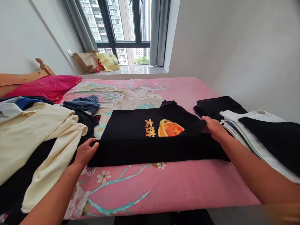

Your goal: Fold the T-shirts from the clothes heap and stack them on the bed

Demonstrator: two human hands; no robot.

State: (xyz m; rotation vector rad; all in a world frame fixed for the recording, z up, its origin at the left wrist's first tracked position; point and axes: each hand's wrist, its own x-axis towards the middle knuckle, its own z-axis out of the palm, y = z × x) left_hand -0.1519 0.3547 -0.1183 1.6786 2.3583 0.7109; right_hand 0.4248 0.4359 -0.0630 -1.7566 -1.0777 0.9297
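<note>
A black T-shirt (150,137) with an orange and yellow print lies flat on the pink flowered bed sheet (168,184), its near edge folded over. My left hand (85,152) grips the shirt's left edge, fingers curled around the cloth. My right hand (213,128) rests on the shirt's right end, fingers pressed on the fabric near the sleeve.
A heap of cream and black clothes (35,140) lies at the left, with a blue denim piece (84,104) and a red pillow (44,86) behind. A stack of folded white and black garments (257,131) sits at the right. Paper bags (98,61) stand on the window sill.
</note>
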